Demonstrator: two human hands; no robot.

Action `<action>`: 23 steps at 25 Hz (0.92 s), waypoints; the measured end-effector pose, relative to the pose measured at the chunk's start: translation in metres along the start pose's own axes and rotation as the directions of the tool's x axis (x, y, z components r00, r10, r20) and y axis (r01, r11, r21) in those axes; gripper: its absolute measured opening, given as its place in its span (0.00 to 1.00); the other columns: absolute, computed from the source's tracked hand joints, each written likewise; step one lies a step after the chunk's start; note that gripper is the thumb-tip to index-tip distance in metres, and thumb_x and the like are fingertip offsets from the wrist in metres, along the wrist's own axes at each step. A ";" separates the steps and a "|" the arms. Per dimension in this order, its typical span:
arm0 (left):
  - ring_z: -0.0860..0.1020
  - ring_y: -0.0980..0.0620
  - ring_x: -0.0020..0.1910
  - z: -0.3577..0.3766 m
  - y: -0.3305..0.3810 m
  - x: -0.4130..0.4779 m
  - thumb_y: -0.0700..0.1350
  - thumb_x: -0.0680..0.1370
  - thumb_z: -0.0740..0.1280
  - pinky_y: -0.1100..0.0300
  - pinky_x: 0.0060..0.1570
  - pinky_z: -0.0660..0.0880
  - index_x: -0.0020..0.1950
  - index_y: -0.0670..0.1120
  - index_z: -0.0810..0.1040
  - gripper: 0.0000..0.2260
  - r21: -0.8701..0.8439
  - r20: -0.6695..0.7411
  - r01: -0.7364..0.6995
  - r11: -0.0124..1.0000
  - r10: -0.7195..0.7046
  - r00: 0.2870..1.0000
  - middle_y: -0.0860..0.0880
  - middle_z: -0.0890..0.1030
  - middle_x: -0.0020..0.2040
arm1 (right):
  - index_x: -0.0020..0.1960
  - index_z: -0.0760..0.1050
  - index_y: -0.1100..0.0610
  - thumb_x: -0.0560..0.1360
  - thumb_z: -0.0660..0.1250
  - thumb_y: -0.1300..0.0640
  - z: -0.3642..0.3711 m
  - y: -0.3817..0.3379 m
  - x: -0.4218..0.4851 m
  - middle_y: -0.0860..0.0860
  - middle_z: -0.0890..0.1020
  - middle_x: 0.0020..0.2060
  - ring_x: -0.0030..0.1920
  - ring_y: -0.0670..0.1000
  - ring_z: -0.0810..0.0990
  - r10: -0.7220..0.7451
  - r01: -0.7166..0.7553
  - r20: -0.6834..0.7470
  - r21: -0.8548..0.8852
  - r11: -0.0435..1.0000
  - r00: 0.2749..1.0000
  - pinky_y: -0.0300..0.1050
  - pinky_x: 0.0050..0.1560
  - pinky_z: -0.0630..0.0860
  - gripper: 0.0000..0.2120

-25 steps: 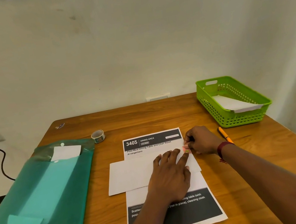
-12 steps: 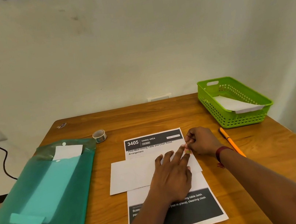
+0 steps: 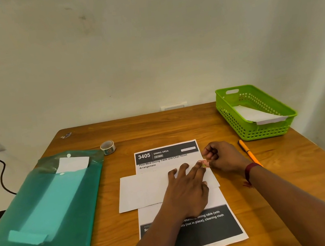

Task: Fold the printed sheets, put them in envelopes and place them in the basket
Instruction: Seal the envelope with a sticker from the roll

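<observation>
A white envelope [image 3: 146, 189] lies crosswise on a printed sheet [image 3: 166, 156] headed "3405 DINING AREA" in the middle of the table. My left hand [image 3: 187, 193] presses flat on the envelope's right half, fingers spread and straight. My right hand [image 3: 224, 159] is curled at the envelope's upper right corner. It pinches a small pink sticker [image 3: 205, 164] against my left fingertips. The green basket [image 3: 251, 130] stands at the back right with one white envelope [image 3: 257, 115] inside.
A green plastic folder [image 3: 34, 215] holding white envelopes covers the table's left side. A small roll of stickers [image 3: 108, 147] stands behind the sheet. An orange pen [image 3: 248, 152] lies between my right hand and the basket. A wall cable hangs at far left.
Both hands stay at the envelope's right end. My right hand's fingers have shifted slightly around the sticker; the left hand keeps pressing down.
</observation>
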State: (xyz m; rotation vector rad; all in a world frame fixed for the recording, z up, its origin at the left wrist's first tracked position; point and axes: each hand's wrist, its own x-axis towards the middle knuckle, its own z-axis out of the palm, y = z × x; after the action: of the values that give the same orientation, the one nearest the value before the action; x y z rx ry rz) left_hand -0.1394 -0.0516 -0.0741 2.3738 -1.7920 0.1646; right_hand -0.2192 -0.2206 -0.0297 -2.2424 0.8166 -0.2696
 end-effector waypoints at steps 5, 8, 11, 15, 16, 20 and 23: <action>0.60 0.44 0.75 -0.002 0.000 0.000 0.55 0.81 0.47 0.41 0.70 0.58 0.75 0.47 0.63 0.25 -0.019 -0.005 0.004 1.000 -0.004 1.000 0.49 0.63 0.78 | 0.52 0.77 0.54 0.68 0.75 0.66 0.000 -0.002 -0.002 0.50 0.79 0.47 0.47 0.49 0.77 0.012 -0.014 0.044 0.035 0.999 0.999 0.33 0.41 0.75 0.16; 0.62 0.44 0.75 -0.001 0.000 -0.001 0.55 0.81 0.48 0.41 0.69 0.59 0.74 0.47 0.65 0.24 -0.021 -0.030 0.006 1.000 -0.006 1.000 0.49 0.65 0.76 | 0.53 0.78 0.54 0.68 0.76 0.67 -0.003 -0.001 0.000 0.51 0.80 0.49 0.51 0.51 0.78 0.021 -0.026 0.082 0.053 0.998 0.996 0.38 0.47 0.78 0.18; 0.64 0.44 0.73 0.002 0.000 0.000 0.56 0.81 0.48 0.41 0.68 0.62 0.72 0.47 0.67 0.24 -0.021 -0.052 0.003 1.000 -0.004 0.999 0.49 0.68 0.75 | 0.54 0.78 0.53 0.67 0.76 0.67 -0.003 0.001 0.000 0.51 0.79 0.49 0.51 0.51 0.78 0.033 -0.039 0.081 0.067 0.997 0.996 0.38 0.47 0.78 0.18; 0.67 0.44 0.72 0.003 0.000 0.001 0.55 0.81 0.50 0.41 0.66 0.64 0.70 0.48 0.69 0.23 -0.026 -0.068 0.009 1.000 -0.011 0.998 0.49 0.70 0.74 | 0.53 0.78 0.54 0.68 0.76 0.66 0.005 -0.003 -0.001 0.49 0.79 0.48 0.49 0.49 0.77 0.045 -0.047 0.035 0.037 0.998 0.998 0.34 0.43 0.76 0.17; 0.66 0.45 0.73 0.000 0.000 0.001 0.55 0.81 0.50 0.42 0.68 0.63 0.71 0.48 0.69 0.22 -0.041 -0.063 0.020 0.999 -0.023 0.998 0.50 0.70 0.74 | 0.53 0.78 0.54 0.68 0.76 0.66 0.006 -0.003 -0.004 0.49 0.79 0.48 0.49 0.49 0.77 0.044 -0.045 0.021 0.050 0.998 0.999 0.33 0.43 0.76 0.17; 0.67 0.50 0.72 -0.012 0.003 -0.003 0.50 0.80 0.56 0.51 0.71 0.61 0.67 0.50 0.73 0.17 -0.234 -0.107 0.046 0.971 -0.073 0.992 0.51 0.69 0.74 | 0.51 0.79 0.54 0.73 0.69 0.69 0.008 0.006 -0.028 0.49 0.82 0.48 0.52 0.49 0.80 0.052 -0.004 -0.134 0.336 0.942 0.990 0.32 0.43 0.75 0.12; 0.72 0.51 0.66 -0.030 -0.004 -0.012 0.44 0.79 0.61 0.59 0.66 0.67 0.64 0.49 0.74 0.14 -0.459 -0.212 0.083 0.884 -0.200 0.957 0.50 0.75 0.67 | 0.50 0.79 0.52 0.77 0.63 0.69 0.016 0.006 -0.056 0.47 0.82 0.48 0.52 0.46 0.80 0.043 0.043 -0.225 0.365 0.930 0.973 0.31 0.43 0.74 0.13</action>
State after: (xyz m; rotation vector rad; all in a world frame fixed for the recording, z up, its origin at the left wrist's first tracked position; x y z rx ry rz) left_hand -0.1381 -0.0337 -0.0474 2.0366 -1.3547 0.0291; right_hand -0.2587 -0.1792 -0.0428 -1.8779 0.8089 -0.6388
